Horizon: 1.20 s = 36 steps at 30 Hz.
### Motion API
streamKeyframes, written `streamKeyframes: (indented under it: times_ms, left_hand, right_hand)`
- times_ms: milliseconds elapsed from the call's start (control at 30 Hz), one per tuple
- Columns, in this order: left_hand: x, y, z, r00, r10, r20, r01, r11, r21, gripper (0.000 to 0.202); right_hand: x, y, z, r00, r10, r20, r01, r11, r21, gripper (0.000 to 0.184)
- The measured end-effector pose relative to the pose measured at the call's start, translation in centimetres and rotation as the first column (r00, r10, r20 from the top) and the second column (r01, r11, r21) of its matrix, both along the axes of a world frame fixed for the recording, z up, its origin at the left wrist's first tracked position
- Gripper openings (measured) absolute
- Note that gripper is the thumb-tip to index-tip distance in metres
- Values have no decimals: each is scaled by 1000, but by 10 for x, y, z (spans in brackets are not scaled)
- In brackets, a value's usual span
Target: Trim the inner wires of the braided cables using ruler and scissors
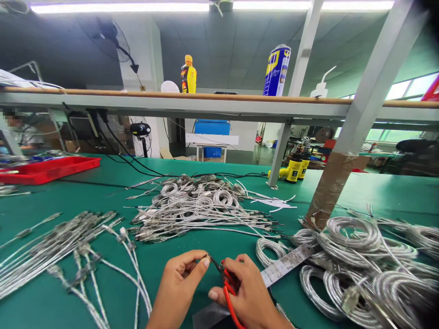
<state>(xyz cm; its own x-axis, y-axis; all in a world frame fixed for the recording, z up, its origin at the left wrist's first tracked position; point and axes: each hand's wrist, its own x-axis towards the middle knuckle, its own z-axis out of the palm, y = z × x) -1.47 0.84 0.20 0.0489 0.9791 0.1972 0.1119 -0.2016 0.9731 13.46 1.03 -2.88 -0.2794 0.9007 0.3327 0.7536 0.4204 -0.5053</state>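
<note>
My left hand (183, 283) is closed, with thumb and forefinger pinched together at the jaw tips of the pliers. What lies in that pinch is too small to make out. Red-handled pliers (230, 292) sit in my right hand (252, 290), its fingers wrapped round the grips and the dark jaws pointing up and left. Just right of the right hand lies a worn metal ruler-like strip (288, 265), with a small coil of clear-jacketed cable (270, 251) by it. Beyond both hands is a heap of silvery cables (202, 205) with connectors.
Silvery cables (51, 256) lie in a bundle at left; large cable coils (356, 265) pile up at right. A red tray (51, 169) stands far left. A taped post (331, 192) rises from the green table (113, 196). Yellow-black tools (295, 169) stand behind; a shelf (206, 100) crosses above.
</note>
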Motion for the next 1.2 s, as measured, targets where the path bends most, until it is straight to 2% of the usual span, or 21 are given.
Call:
streamKeyframes:
  times_ms: [367, 767, 967, 1033, 1100, 1200]
  left_hand:
    - [-1, -1, -2, 1000, -3, -11, 3, 1000, 10, 16]
    - [-1, -1, -5, 1000, -27, 8, 27, 1000, 15, 15]
    - [0, -2, -1, 999, -28, 28, 28, 1000, 0, 16]
    - [2, -2, 0, 999, -33, 36, 33, 999, -10, 18]
    - [4, -1, 0, 998, -36, 42, 38, 999, -33, 18]
    - [8, 0, -4, 996, -81, 39, 85, 991, -103, 22]
  right_hand:
    - [2, 1, 4, 999, -7, 47, 5, 998, 56, 38]
    - [1, 3, -5, 1000, -1, 22, 0, 998, 68, 45]
    - [0, 7, -8, 1000, 15, -20, -14, 999, 48, 43]
    - [0, 8, -9, 996, 17, -83, -15, 1000, 23, 42]
    - [0, 10, -10, 976, 10, -218, -16, 1000, -25, 42]
    - [0, 12, -11, 860, 1, -510, -82, 987, -136, 40]
